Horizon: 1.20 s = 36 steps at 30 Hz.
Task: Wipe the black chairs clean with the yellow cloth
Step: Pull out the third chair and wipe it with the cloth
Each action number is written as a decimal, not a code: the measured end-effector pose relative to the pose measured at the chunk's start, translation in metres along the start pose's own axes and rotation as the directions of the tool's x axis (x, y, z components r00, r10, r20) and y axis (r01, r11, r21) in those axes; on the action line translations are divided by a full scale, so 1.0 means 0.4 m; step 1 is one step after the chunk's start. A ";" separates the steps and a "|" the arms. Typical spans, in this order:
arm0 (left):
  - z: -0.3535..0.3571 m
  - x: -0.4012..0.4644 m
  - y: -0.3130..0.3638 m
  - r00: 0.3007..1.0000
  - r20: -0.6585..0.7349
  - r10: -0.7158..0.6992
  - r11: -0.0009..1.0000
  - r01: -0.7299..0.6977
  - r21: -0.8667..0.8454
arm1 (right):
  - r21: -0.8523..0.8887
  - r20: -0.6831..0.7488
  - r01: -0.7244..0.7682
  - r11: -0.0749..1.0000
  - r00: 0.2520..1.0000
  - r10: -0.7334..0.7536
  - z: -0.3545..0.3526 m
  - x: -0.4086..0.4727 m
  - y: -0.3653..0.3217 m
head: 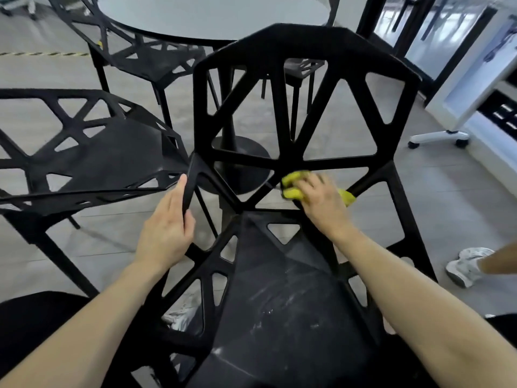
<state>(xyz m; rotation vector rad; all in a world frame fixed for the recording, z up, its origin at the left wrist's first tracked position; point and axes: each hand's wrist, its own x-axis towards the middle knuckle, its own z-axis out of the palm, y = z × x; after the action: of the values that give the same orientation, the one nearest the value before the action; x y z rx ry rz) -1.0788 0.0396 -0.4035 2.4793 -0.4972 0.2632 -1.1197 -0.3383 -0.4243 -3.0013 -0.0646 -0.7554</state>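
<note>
Grey floor tiles [405,191] and a round table [212,15] lie beyond the nearest black chair [279,303], whose seat shows pale smudges. Fingers of the left hand [165,233] curl around the chair's left frame bar. Under the right hand [321,203], fingers clench the yellow cloth [292,189], pressing it on a strut at the backrest's base. Another black chair [98,161] stands just left of the left fingers.

A round grey table [212,15] stands near a white sneaker [465,266].
</note>
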 end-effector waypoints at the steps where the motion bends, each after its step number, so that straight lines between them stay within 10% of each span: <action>1: -0.002 0.000 0.002 1.000 0.003 0.003 1.000 -0.003 -0.003 | -0.041 0.110 0.026 0.999 0.994 -0.021 0.014 -0.061 0.028; 7: 0.000 0.007 -0.002 1.000 -0.008 -0.014 1.000 0.014 -0.019 | 0.178 0.107 -0.337 0.925 0.941 0.322 -0.031 -0.053 -0.088; 13: 0.010 0.016 -0.010 0.994 -0.008 -0.113 0.994 0.113 0.001 | 0.479 -0.214 0.046 0.876 0.975 0.065 -0.129 0.270 -0.412; 22: 0.006 0.022 -0.008 0.993 0.014 -0.114 0.992 0.114 -0.054 | 0.384 0.288 -0.243 0.891 0.948 0.134 0.048 0.052 -0.326; 28: 0.004 0.025 -0.014 0.987 0.026 -0.156 0.988 0.156 0.024 | 0.560 -0.181 -0.073 0.825 0.961 0.208 -0.030 0.241 -0.475; 36: -0.017 0.023 0.013 0.986 0.003 -0.167 0.986 0.167 -0.001 | 0.415 0.255 -0.297 0.860 0.945 0.204 0.057 0.054 -0.340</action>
<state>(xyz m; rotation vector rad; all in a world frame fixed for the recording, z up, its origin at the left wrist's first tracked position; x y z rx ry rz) -1.0732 0.0370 -0.3928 2.5022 -0.2879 0.1920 -1.0970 -0.2008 -0.4296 -2.5583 0.1295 -0.3437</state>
